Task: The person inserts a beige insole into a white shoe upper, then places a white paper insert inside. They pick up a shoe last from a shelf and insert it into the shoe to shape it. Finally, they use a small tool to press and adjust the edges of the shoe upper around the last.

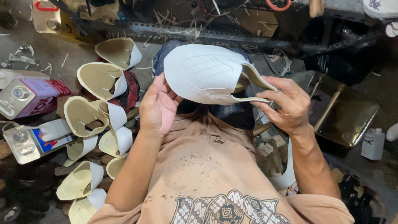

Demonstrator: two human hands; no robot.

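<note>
I hold a white shoe upper [207, 74] up in front of me with both hands. My left hand [157, 105] grips its rounded toe end from the left. My right hand [288, 103] pinches the thin open heel edge on the right. The upper's stitched outer face points toward the camera. Below it are my tan shirt and dark trousers.
Several cream and white shoe uppers [101, 79] lie in a row on the floor at my left. Two metal tins [25, 97] lie further left. A shiny metal tray [348, 120] and a small white bottle [373, 143] sit at right. A metal rack [232, 35] crosses the top.
</note>
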